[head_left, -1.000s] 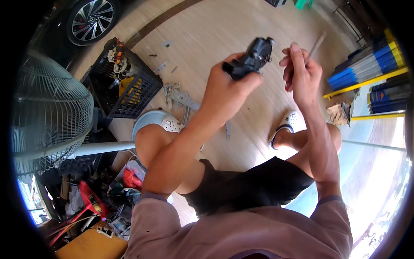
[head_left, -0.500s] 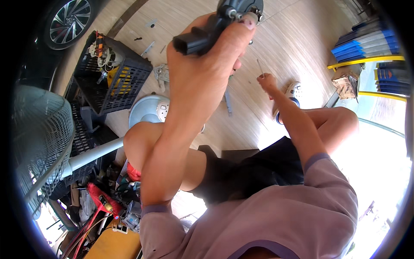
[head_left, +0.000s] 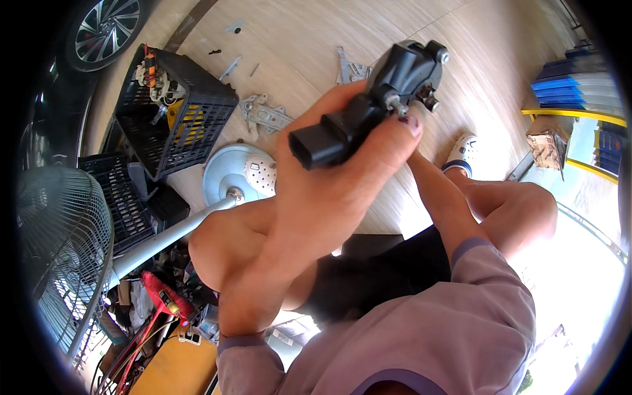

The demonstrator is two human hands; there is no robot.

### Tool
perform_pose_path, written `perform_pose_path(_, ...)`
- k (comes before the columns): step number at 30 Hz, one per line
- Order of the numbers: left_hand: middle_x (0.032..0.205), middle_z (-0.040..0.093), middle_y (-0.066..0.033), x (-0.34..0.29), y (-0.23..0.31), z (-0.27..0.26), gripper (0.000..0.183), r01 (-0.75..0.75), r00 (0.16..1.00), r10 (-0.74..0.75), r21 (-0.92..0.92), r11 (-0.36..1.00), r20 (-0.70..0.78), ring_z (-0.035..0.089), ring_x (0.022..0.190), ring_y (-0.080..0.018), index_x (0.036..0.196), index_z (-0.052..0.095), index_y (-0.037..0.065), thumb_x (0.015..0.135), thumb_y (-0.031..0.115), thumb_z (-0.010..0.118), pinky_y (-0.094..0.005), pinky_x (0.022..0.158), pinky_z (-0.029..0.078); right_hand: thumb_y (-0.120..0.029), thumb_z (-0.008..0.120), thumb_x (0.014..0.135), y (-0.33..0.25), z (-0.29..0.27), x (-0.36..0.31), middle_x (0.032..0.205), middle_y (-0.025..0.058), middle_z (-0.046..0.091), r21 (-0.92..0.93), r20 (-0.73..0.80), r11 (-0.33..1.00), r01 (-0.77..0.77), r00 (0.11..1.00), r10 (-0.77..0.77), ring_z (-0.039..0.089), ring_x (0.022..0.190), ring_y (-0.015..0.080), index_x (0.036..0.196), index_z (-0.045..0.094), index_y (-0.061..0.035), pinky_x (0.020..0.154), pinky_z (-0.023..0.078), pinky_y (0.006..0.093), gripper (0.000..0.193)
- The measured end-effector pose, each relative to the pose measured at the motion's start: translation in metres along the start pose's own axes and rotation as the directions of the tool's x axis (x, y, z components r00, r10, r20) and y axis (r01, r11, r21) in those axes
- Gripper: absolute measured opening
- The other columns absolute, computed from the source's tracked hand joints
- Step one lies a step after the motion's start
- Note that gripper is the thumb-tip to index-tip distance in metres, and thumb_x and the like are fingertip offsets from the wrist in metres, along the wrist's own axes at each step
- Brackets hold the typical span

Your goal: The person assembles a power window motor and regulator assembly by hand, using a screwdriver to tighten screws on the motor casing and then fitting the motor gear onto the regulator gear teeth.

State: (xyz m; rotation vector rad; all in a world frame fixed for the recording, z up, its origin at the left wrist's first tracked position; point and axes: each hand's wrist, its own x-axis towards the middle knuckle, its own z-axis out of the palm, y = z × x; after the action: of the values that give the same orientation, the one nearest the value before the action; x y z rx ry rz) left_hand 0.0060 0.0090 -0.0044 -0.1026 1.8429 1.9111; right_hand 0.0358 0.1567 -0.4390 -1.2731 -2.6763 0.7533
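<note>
One black plastic motor part [head_left: 375, 99], blocky at its plug end and rounded at the other with small metal studs, held raised above the pale wood-plank floor [head_left: 316, 33]. Left hand [head_left: 336, 171] clamped around it, thumb pressed on top; right hand hidden behind it, grip not discernible. Two black lattice plastic crates [head_left: 191, 125] left of the part.
</note>
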Motion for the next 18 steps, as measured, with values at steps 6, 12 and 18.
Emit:
perform_pose_path(6, 0.077, 0.065, -0.003, 0.004, 0.008, 0.01, 0.033, -0.013, 0.998, 0.019, -0.08, 0.997, 0.064, 0.061, 0.068, -0.0093, 0.099, 0.068, 0.004, 0.085, 0.033, 0.075, -0.0243, 0.061, 0.047, -0.022, 0.058, 0.092, 0.069, 0.013, 0.047, 0.102, 0.025, 0.068, -0.095, 0.36, 0.984, 0.15, 0.927, -0.107, 0.066, 0.096, 0.0443, 0.097, 0.067, -0.0033, 0.084, 0.052, 0.0541, 0.022)
perform_pose_path(12, 0.077, 0.064, -0.004, -0.002, 0.017, 0.015, 0.03, -0.068, 0.99, 0.093, -0.21, 0.975, 0.11, 0.06, 0.067, -0.0098, 0.102, 0.068, 0.003, 0.087, 0.028, 0.074, -0.0245, 0.061, 0.048, -0.014, 0.056, 0.085, 0.062, -0.027, 0.086, 0.096, 0.0292, 0.067, 0.031, 0.322, 0.973, 0.229, 0.919, -0.226, 0.066, 0.094, 0.0451, 0.089, 0.071, 0.0, 0.084, 0.053, 0.0511, 0.021)
perform_pose_path(18, 0.081, 0.063, -0.0026, -0.006, 0.021, 0.012, 0.031, -0.201, 0.958, 0.243, -0.247, 0.948, 0.153, 0.061, 0.07, -0.0088, 0.105, 0.066, 0.003, 0.088, 0.029, 0.072, -0.0246, 0.062, 0.05, -0.024, 0.058, 0.085, -0.059, -0.204, 0.168, 0.082, 0.03, 0.066, 0.135, -0.087, 0.919, 0.371, 0.928, -0.362, 0.067, 0.082, 0.0455, 0.082, 0.07, 0.003, 0.075, 0.053, 0.0501, 0.03)
